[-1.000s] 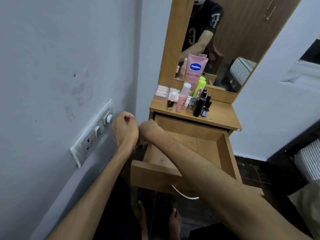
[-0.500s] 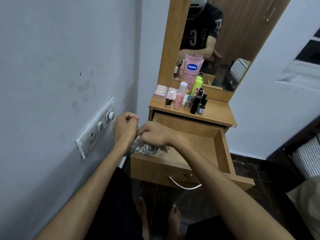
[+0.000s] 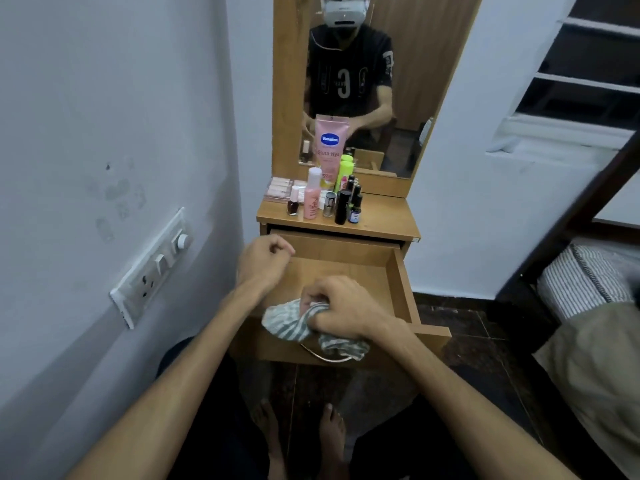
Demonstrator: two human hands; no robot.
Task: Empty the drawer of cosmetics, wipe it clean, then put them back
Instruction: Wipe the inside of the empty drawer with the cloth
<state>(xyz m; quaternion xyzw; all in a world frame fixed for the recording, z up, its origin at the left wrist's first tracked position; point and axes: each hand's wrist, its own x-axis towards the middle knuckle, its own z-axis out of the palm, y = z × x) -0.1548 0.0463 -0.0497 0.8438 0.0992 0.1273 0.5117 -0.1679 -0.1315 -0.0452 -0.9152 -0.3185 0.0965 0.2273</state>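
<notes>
A small wooden dressing table (image 3: pixel 384 223) with a tall mirror (image 3: pixel 408 81) stands in a white-walled corner, bottles of cosmetics (image 3: pixel 323 199) clustered on top. Its open wooden drawer (image 3: pixel 401 282) holds nothing. The right hand (image 3: pixel 341 306) now bunches the striped grey-white cloth (image 3: pixel 287 322) over the drawer's front edge; earlier both hands held it at the left corner. The left hand (image 3: pixel 263 263) hovers, fingers curled, holding nothing.

The cloth (image 3: pixel 294 320) hides the drawer (image 3: pixel 401 289) handle's middle; small bottle labels unreadable.
</notes>
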